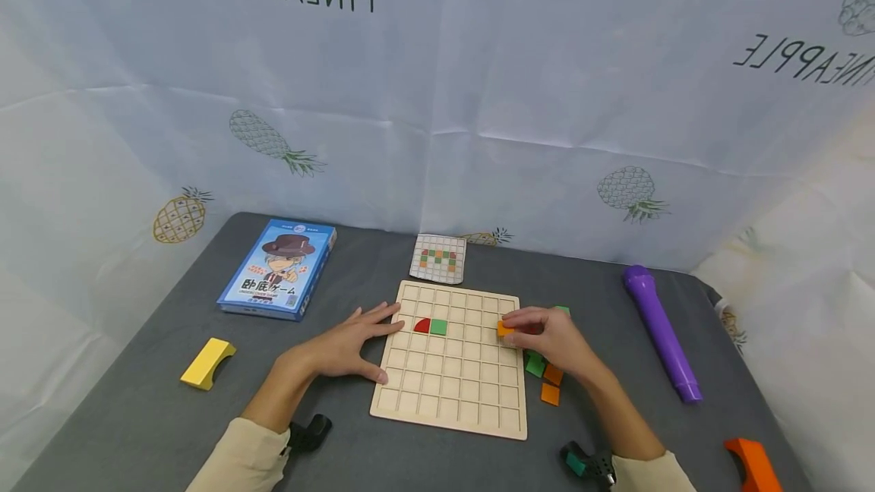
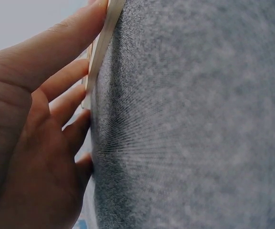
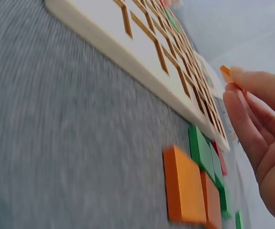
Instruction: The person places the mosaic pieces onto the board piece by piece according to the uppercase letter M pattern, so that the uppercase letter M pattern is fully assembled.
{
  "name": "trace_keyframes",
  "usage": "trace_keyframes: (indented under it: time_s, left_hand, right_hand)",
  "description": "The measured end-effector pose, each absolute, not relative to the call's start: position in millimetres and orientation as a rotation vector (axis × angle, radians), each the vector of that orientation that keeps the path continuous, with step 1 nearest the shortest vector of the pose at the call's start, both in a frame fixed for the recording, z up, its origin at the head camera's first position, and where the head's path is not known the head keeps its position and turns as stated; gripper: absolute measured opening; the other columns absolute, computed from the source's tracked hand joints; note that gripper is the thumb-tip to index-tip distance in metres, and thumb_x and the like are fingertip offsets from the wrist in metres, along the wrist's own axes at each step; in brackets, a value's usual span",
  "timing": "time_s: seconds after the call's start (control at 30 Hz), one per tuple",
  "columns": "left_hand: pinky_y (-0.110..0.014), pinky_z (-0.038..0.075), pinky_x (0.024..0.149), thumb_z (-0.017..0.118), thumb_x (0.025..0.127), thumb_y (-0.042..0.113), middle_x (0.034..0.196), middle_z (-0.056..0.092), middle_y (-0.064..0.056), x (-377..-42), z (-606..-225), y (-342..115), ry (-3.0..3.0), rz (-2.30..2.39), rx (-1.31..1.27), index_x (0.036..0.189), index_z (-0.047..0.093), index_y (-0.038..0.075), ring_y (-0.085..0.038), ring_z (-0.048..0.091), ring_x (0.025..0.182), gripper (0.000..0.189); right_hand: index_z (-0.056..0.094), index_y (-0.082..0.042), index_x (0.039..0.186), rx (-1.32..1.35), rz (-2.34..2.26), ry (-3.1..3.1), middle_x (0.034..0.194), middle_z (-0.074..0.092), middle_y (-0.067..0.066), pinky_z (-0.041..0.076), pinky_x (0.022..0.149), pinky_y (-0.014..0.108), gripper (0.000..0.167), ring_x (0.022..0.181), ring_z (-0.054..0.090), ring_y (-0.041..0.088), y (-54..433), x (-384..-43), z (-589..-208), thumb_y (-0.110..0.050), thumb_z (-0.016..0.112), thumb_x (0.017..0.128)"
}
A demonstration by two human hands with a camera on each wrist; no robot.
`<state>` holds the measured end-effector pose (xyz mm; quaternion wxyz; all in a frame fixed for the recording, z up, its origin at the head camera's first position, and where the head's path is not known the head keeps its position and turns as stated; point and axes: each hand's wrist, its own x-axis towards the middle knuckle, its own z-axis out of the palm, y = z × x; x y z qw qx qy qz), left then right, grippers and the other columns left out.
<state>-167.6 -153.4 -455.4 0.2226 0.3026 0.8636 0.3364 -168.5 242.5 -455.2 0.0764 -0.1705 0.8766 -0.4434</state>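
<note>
A wooden grid board (image 1: 447,401) lies on the table, with a red quarter-circle piece (image 1: 422,325) and a green square tile (image 1: 438,327) side by side in its cells. My left hand (image 1: 349,344) rests at the board's left edge, fingers spread, thumb and fingertips touching it; the left wrist view shows the thumb (image 2: 56,52) along the rim. Between thumb and fingers my right hand (image 1: 550,336) pinches an orange tile (image 1: 504,329) above the board's right side. Beside that edge lie loose orange tiles (image 3: 185,186) and green tiles (image 3: 201,150), partly under the right hand in the head view.
Behind the board stands a pattern card (image 1: 437,259) with a small coloured grid. A blue game box (image 1: 276,268) and a yellow arch block (image 1: 208,363) lie to the left. Rightward are a purple microphone (image 1: 661,332) and an orange arch block (image 1: 754,465). A pineapple-print curtain (image 1: 437,97) hangs behind.
</note>
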Motion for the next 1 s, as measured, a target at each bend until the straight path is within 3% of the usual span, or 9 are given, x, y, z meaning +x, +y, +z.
trace_keyframes:
  time_s: [0.23,0.47,0.63,1.0]
  left_hand:
    - [-0.072,0.001,0.125,0.083,0.083,0.039,0.173,0.016,-0.016,-167.2,-457.0,-154.3,2.388,0.932,0.844,0.157,0.041,0.008,-0.045,0.009,0.16,0.09]
    - [-0.071,0.0,0.125,0.083,0.083,0.04,0.173,0.015,-0.014,-165.7,-459.1,-152.6,2.378,0.936,0.833,0.157,0.04,0.008,-0.044,0.009,0.16,0.091]
    - [-0.072,-0.001,0.125,0.083,0.083,0.039,0.173,0.015,-0.015,-165.9,-458.2,-153.9,2.377,0.951,0.837,0.157,0.041,0.008,-0.044,0.008,0.16,0.09]
    - [-0.072,-0.001,0.124,0.084,0.083,0.037,0.173,0.017,-0.016,-167.9,-457.5,-155.0,2.383,0.954,0.834,0.156,0.042,0.007,-0.044,0.008,0.16,0.09]
  right_hand:
    - [0.08,-0.014,0.113,-0.551,-1.337,2.598,0.122,0.075,0.009,0.053,0.071,0.021,0.027,0.111,0.067,0.021,221.6,-171.5,-453.5,-0.024,0.08,0.088]
    - [0.08,-0.016,0.113,-0.522,-1.352,2.581,0.122,0.076,0.006,0.059,0.087,0.021,0.025,0.116,0.069,0.026,209.7,-170.5,-455.2,-0.023,0.08,0.089]
    - [0.081,-0.015,0.111,-0.51,-1.346,2.61,0.122,0.076,0.006,0.06,0.086,0.021,0.025,0.106,0.073,0.019,199.7,-173.6,-457.0,-0.024,0.081,0.087]
    - [0.082,-0.013,0.106,-0.553,-1.327,2.66,0.112,0.079,0.007,0.061,0.085,0.021,0.02,0.101,0.076,0.018,174.8,-175.1,-461.5,-0.017,0.082,0.086]
